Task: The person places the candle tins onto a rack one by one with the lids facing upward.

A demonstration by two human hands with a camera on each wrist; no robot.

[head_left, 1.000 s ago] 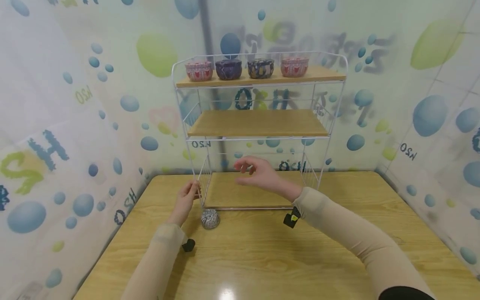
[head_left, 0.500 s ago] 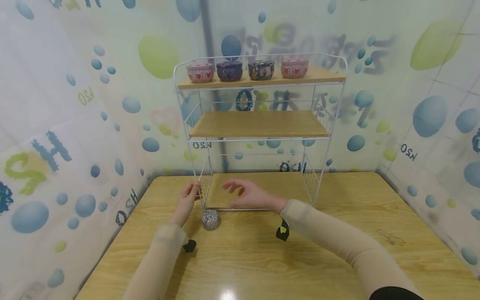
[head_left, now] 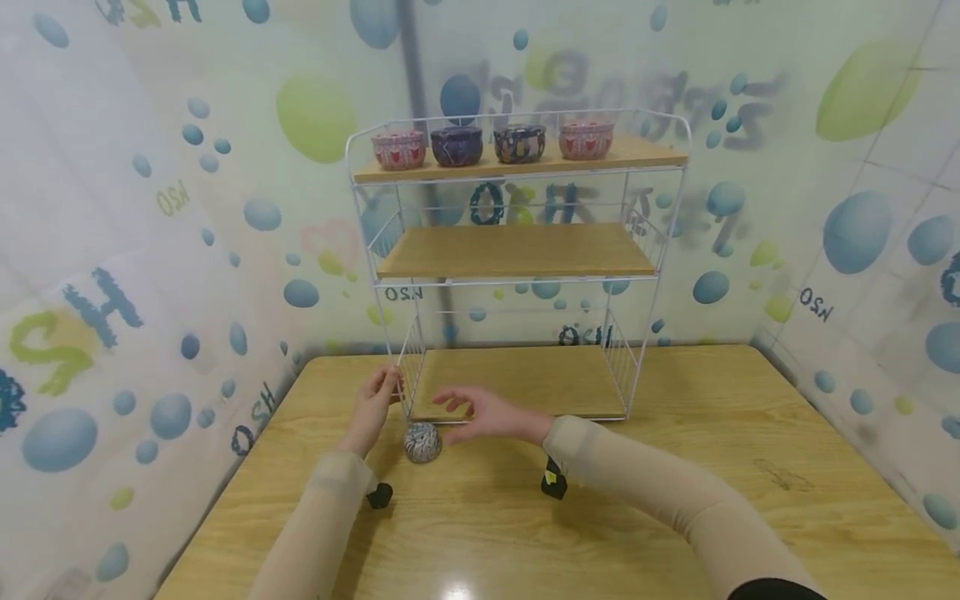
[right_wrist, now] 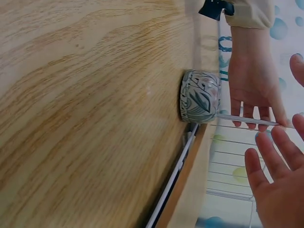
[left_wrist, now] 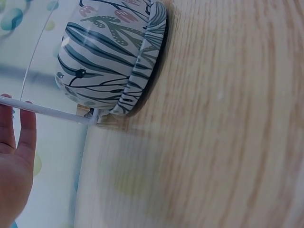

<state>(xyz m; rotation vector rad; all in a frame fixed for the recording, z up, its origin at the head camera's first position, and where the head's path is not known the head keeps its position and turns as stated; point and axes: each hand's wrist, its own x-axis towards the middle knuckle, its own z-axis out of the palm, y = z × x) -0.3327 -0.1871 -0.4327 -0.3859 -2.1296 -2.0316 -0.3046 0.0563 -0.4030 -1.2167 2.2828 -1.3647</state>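
A small patterned bowl (head_left: 423,442) rests upside down on the table, against the front left foot of a white wire shelf rack (head_left: 381,302). In the left wrist view the bowl (left_wrist: 107,57) shows dark leafy stripes on white, its rim on the wood. My left hand (head_left: 371,406) holds the rack's front left post, thumb and fingers around it, as the left hand (right_wrist: 251,80) in the right wrist view confirms. Just right of the bowl, my right hand (head_left: 487,414) hovers with fingers spread and a little bent, apart from it and holding nothing.
Along the rack's top shelf (head_left: 645,152) stand several bowls: a pink one (head_left: 399,151), a dark blue one (head_left: 457,147), a dark patterned one (head_left: 519,144) and another pink one (head_left: 586,140). Below are a wooden middle shelf (head_left: 517,250) and bottom shelf (head_left: 525,375).
My right hand has come down and leftward from in front of the lower rack to beside the upside-down bowl. The left hand keeps its hold on the post.
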